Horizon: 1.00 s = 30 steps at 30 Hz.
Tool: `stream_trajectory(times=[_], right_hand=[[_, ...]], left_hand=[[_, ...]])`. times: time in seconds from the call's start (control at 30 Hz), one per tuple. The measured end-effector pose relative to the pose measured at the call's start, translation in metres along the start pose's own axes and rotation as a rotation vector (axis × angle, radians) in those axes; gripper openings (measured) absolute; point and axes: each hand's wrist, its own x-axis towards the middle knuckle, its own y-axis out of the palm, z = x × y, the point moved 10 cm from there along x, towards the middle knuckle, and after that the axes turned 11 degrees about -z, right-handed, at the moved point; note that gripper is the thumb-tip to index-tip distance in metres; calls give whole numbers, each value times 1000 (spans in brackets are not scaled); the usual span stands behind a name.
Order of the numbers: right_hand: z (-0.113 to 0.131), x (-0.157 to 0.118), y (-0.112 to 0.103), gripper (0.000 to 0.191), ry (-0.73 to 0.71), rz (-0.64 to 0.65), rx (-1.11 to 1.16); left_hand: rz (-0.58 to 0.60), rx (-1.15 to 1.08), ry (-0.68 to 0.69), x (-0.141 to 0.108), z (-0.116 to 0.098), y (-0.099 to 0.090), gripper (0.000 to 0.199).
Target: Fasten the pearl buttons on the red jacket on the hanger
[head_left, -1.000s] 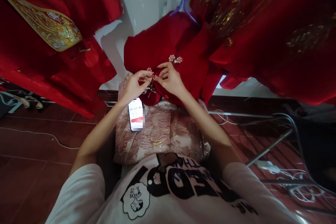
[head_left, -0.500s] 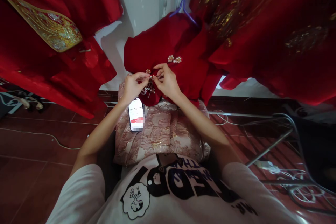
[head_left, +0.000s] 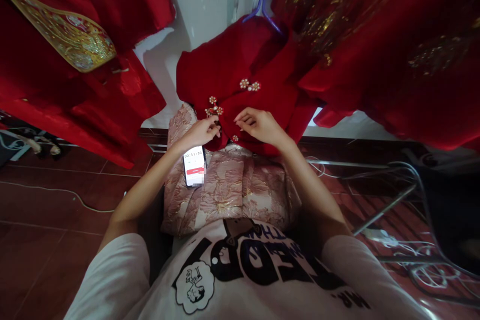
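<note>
A red garment (head_left: 225,67) on a purple hanger (head_left: 264,5) is spread in front of me, its lower part over the pink brocade cloth on my lap. Flower-shaped pearl fasteners (head_left: 217,109) with dangling beads sit on its left part. Just below them is my left hand (head_left: 202,131), fingers bent, thumb and forefinger apart, partly hiding the beads. My right hand (head_left: 260,126) hovers over the garment to the right, its fingers loosely curled with nothing visible between them. Between the hands a small flower fastener (head_left: 235,138) lies near the lower edge. Another pair of pearl flowers (head_left: 250,85) is higher up.
A phone (head_left: 194,169) showing a timer lies on the pink brocade cloth (head_left: 225,185), below my left wrist. Red garments with gold decoration hang at left (head_left: 86,40) and right (head_left: 375,60). A metal-framed chair (head_left: 403,205) and white cables (head_left: 423,255) are at the right.
Both hands have let go of the pearl fastener where they met. The left has dropped slightly lower; the right has moved away to the right, uncovering the small lower flower.
</note>
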Motion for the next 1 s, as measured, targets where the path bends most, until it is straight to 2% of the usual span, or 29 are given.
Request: stream_trajectory(times=[0.07, 0.1, 0.17, 0.23, 0.33, 0.47, 0.53, 0.6, 0.7, 0.83, 0.9, 1.0], right_hand=[[0, -1, -2, 12, 14, 55, -11], [1, -2, -2, 13, 19, 77, -15], [3, -4, -4, 13, 31, 116, -37], [1, -7, -4, 13, 60, 164, -88], [-10, -13, -3, 13, 132, 243, -250], [-21, -13, 0, 17, 170, 263, -481], [-21, -12, 3, 15, 175, 241, -517], [-20, -14, 12, 8, 177, 278, -482], [-16, -19, 26, 8, 179, 363, -369], [-22, -16, 19, 23, 197, 237, -461], [-28, -17, 26, 26, 188, 251, -501], [-34, -19, 44, 19, 154, 313, -462]], left_hand=[[110, 146, -36, -8, -1, 10, 36], [123, 217, -66, -10, 2, 12, 43], [70, 351, -94, -11, 7, 8, 53], [-37, 441, -20, -7, 5, 3, 46], [-155, 472, 182, -5, -5, 0, 31], [-136, 563, 303, -9, -9, 10, 28], [-125, 611, 309, -10, -11, 13, 25], [-128, 646, 296, -10, -12, 14, 22], [-123, 613, 252, -8, -11, 11, 20], [-161, 434, 205, -5, -8, 4, 18], [-178, 359, 186, -4, -7, 1, 16], [-189, 275, 155, -3, -7, -1, 16]])
